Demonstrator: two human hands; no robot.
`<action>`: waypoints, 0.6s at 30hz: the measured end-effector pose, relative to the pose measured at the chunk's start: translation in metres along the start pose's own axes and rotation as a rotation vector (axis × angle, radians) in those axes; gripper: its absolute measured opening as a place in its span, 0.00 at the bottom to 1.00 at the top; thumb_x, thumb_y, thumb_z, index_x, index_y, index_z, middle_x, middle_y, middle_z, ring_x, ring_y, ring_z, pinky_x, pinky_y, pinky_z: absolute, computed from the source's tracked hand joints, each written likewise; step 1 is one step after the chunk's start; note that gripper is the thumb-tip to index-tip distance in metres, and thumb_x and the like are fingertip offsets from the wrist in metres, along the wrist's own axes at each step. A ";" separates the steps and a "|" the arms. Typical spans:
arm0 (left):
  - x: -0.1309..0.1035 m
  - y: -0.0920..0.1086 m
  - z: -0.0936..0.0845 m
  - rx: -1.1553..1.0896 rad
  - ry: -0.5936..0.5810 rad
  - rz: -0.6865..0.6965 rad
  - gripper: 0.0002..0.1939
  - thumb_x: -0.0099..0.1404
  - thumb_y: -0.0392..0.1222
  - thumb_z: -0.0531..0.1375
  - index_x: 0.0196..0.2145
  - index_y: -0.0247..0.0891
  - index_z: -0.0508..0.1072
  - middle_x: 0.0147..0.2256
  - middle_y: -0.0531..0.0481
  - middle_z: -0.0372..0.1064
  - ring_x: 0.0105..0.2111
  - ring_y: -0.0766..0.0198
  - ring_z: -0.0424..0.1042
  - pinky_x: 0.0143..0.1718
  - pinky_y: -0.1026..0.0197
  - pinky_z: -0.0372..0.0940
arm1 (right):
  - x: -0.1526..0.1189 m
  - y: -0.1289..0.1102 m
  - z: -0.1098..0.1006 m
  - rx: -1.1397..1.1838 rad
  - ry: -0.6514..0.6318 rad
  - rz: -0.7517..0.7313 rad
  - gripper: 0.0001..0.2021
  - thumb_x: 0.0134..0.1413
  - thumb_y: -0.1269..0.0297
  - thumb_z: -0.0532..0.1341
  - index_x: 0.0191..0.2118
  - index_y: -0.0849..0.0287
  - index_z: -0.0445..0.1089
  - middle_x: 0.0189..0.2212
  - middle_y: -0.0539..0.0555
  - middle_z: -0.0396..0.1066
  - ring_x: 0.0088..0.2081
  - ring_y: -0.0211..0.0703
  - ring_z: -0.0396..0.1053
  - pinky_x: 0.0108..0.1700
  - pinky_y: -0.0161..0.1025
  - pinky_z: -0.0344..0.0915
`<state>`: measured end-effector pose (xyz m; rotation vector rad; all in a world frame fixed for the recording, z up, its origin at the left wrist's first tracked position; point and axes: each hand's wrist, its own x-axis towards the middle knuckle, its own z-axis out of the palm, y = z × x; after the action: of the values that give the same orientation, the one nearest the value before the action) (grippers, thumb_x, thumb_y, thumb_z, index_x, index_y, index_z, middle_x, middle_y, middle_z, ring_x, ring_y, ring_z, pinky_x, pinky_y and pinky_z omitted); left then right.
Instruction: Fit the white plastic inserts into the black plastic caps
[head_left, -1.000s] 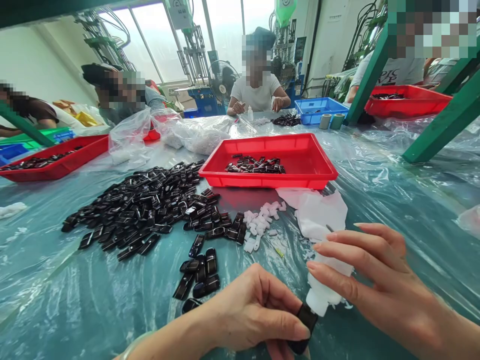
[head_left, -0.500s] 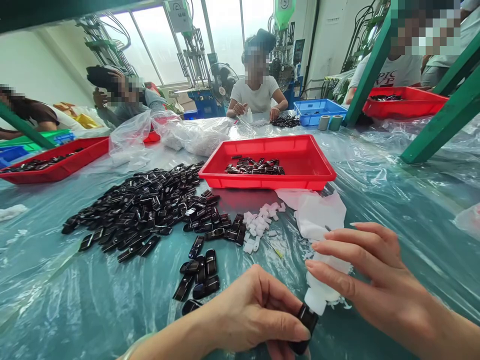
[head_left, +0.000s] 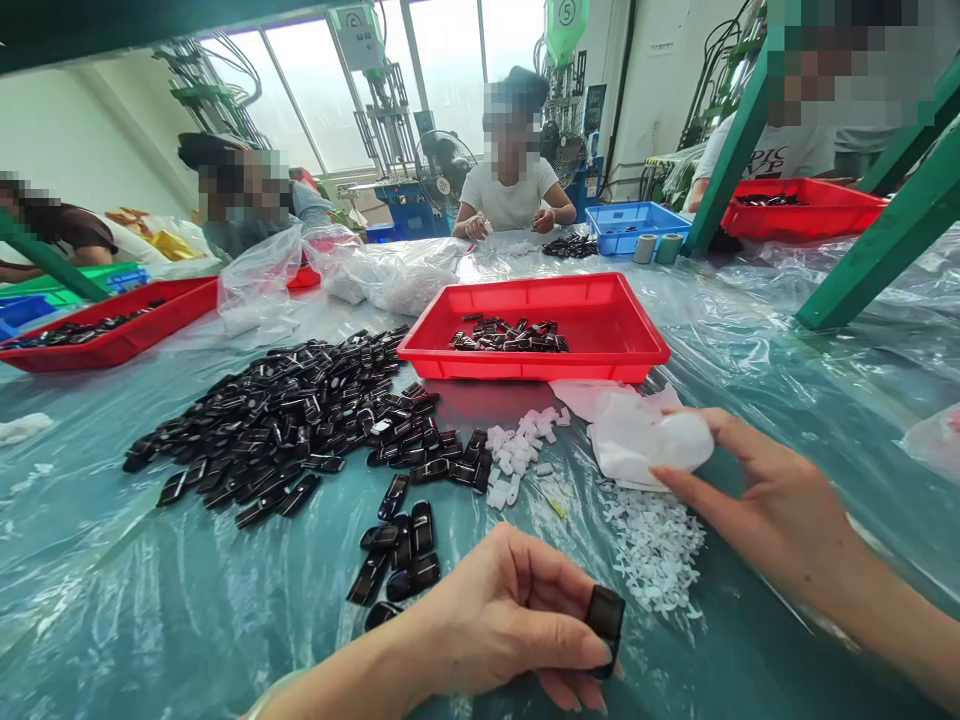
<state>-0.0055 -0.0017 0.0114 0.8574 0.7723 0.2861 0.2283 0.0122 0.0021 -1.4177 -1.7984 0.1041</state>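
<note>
My left hand (head_left: pixel 504 612) is closed, with thumb and fingers pinching a glossy black plastic piece (head_left: pixel 607 615) that stands upright near the front of the table. To the right, my right hand (head_left: pixel 776 510) grips a white bottle (head_left: pixel 686 443) between thumb and fingers; its rounded end shows and its nozzle is out of sight. Beneath the bottle lies a crumpled white cloth (head_left: pixel 626 440). Small white slivers (head_left: pixel 660 550) are heaped between my hands. A few loose black pieces (head_left: pixel 401 545) rest left of my left hand.
A large pile of black pieces (head_left: pixel 285 410) spreads across the left. Beyond my hands sits a red tray (head_left: pixel 532 367) with black pieces inside. White plastic bits (head_left: pixel 517 450) lie before it. Green posts (head_left: pixel 877 240) rise at right. Co-workers sit around the plastic-covered table.
My right hand has lifted the bottle away from the black piece, up and to the right, and turned it end-on. The white slivers are now uncovered. My left hand has barely moved.
</note>
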 end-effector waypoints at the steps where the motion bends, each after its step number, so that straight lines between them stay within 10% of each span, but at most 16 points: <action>1: 0.000 0.000 0.000 -0.003 0.007 0.006 0.10 0.47 0.37 0.67 0.28 0.29 0.76 0.25 0.47 0.72 0.21 0.70 0.71 0.21 0.72 0.66 | 0.003 0.008 0.001 0.003 0.028 0.086 0.14 0.50 0.61 0.61 0.43 0.57 0.66 0.37 0.55 0.73 0.37 0.48 0.71 0.32 0.40 0.67; 18: 0.003 -0.002 -0.002 0.078 0.173 0.104 0.13 0.43 0.40 0.68 0.28 0.30 0.75 0.22 0.51 0.70 0.21 0.72 0.66 0.25 0.69 0.62 | 0.005 0.114 0.020 -0.015 0.076 0.275 0.12 0.59 0.61 0.55 0.44 0.61 0.65 0.38 0.53 0.68 0.33 0.36 0.68 0.33 0.38 0.68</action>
<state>-0.0050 -0.0004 0.0073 0.9571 0.9059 0.4288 0.3031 0.0656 -0.0678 -1.6513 -1.5382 0.1762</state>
